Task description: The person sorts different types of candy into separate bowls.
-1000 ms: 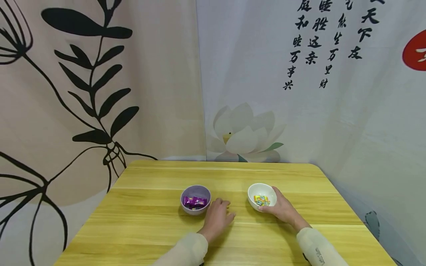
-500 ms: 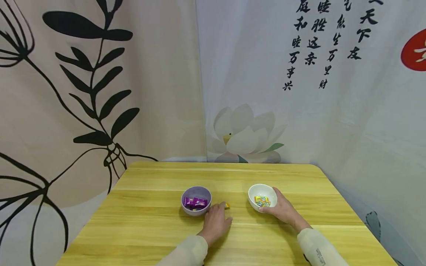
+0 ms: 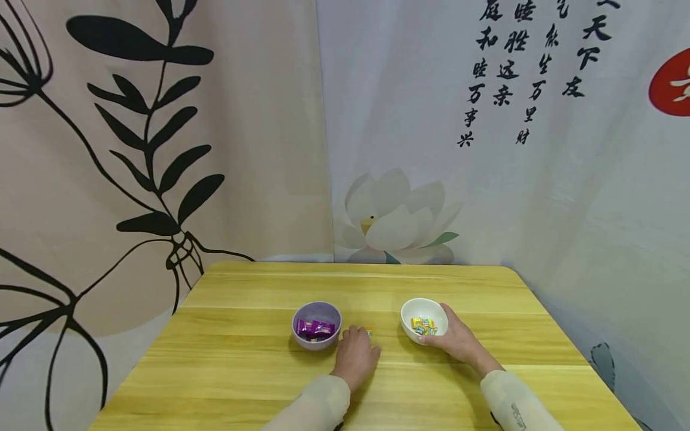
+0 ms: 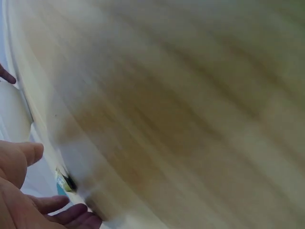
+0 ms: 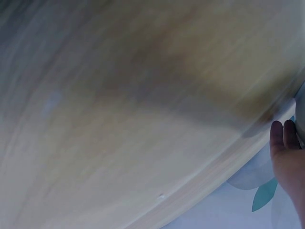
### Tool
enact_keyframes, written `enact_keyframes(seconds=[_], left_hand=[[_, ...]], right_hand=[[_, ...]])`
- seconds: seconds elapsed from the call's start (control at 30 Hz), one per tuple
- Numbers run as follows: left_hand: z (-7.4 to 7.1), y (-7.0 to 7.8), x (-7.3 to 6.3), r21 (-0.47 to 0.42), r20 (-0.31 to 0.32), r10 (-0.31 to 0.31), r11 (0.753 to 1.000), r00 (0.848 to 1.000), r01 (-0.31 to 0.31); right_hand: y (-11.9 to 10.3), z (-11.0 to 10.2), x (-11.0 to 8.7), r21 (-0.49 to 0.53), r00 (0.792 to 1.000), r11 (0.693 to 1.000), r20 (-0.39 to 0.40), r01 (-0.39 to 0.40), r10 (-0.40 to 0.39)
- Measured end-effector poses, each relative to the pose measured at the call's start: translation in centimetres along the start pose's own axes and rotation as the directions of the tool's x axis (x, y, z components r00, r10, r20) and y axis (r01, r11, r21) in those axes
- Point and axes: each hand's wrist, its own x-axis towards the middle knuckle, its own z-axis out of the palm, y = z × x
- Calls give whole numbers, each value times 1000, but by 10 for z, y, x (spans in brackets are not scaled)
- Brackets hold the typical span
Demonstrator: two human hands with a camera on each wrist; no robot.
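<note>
My left hand is low over the table, just right of the purple bowl. Past its fingers peeks a small yellow wrapped candy on the tabletop. The left wrist view has this candy between the spread thumb and fingers, apparently untouched. With thumb and fingers round its right side, my right hand holds the white bowl, which stands upright on the table. Several yellow wrapped candies lie in the white bowl. Purple wrapped candies fill part of the purple bowl.
Both bowls stand on a light wooden table. Behind it hangs a cloth backdrop printed with plants and writing. In the right wrist view, the table edge runs near the hand.
My left hand first moves left, uncovering the yellow candy, then shifts slightly right toward it, covering part of it. The right hand and both bowls stay in place.
</note>
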Motion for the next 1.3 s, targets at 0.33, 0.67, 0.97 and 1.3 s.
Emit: enact_keyframes(seconds=[0.33, 0.67, 0.97, 1.3], left_hand=[[6, -4, 5, 122, -57, 96, 989, 994, -89], [6, -6, 6, 117, -33, 79, 990, 996, -75], [6, -7, 9, 25, -16, 79, 997, 997, -78], [-10, 20, 26, -119, -80, 102, 987, 992, -111]], right_hand=[[-1, 0, -1, 9, 1000, 1000, -5, -7, 7], [-2, 0, 0, 0, 1000, 1000, -8, 0, 0], [0, 1, 0, 3, 1000, 1000, -9, 10, -10], [1, 2, 2, 1, 1000, 1000, -23, 21, -21]])
